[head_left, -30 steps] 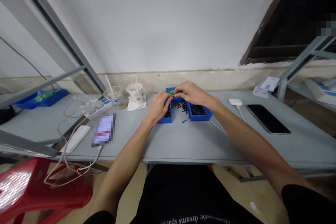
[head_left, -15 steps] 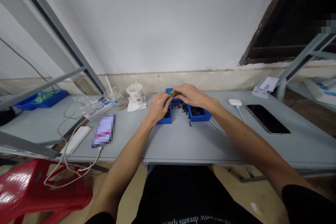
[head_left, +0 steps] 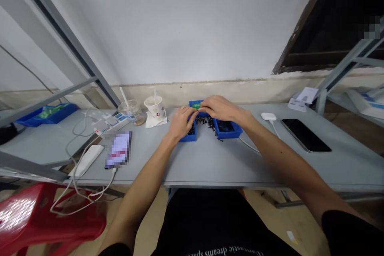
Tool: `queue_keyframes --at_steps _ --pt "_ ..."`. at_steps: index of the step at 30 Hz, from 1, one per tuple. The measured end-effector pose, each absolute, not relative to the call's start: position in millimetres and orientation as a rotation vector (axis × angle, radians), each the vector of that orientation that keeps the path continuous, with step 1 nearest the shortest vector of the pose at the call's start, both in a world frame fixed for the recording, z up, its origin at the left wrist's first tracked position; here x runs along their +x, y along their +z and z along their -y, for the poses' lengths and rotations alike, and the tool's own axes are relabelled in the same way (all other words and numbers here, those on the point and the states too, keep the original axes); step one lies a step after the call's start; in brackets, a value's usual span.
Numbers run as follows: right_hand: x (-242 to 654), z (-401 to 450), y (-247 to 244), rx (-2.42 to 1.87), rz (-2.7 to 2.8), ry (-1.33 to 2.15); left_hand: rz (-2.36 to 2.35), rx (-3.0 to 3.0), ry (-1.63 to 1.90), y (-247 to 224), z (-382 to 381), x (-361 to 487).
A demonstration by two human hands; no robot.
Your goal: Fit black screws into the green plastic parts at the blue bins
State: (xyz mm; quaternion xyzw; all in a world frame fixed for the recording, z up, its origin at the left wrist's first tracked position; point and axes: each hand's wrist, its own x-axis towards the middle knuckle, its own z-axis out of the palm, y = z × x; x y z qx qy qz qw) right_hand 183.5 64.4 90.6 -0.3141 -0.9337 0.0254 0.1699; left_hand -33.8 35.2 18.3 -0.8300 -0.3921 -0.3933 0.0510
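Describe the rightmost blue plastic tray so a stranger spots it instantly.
On the long grey table, find the bare right hand. Just below its wrist in view sits the blue rectangular plastic tray; of the three clustered there, it lies nearest the flat black-screened phone.

L hand [head_left: 181,123] was over the L blue tray [head_left: 188,138], R hand [head_left: 221,108] by the back blue tray [head_left: 193,103] w/ green stuff [head_left: 196,106] in it. Both hands' fingers were close tog.; any held item too small to tell. Dark screws [head_left: 207,121] lay on the counter [head_left: 204,164] btwn L blue tray & R blue tray [head_left: 229,134]. Plastic cup [head_left: 135,113] & paper cup [head_left: 155,109] stood L, black phone [head_left: 306,135] lay R.
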Motion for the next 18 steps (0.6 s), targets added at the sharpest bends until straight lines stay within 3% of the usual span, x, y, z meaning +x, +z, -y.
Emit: queue_keyframes --at_steps 10,18 --pt "239 -72 122 -1.405 2.658 0.229 1.177 -2.54 -1.159 20 -33 -34" --pt "244 -75 124 -1.279 2.664 0.313 0.717 -2.907 -0.383 23 2 10"
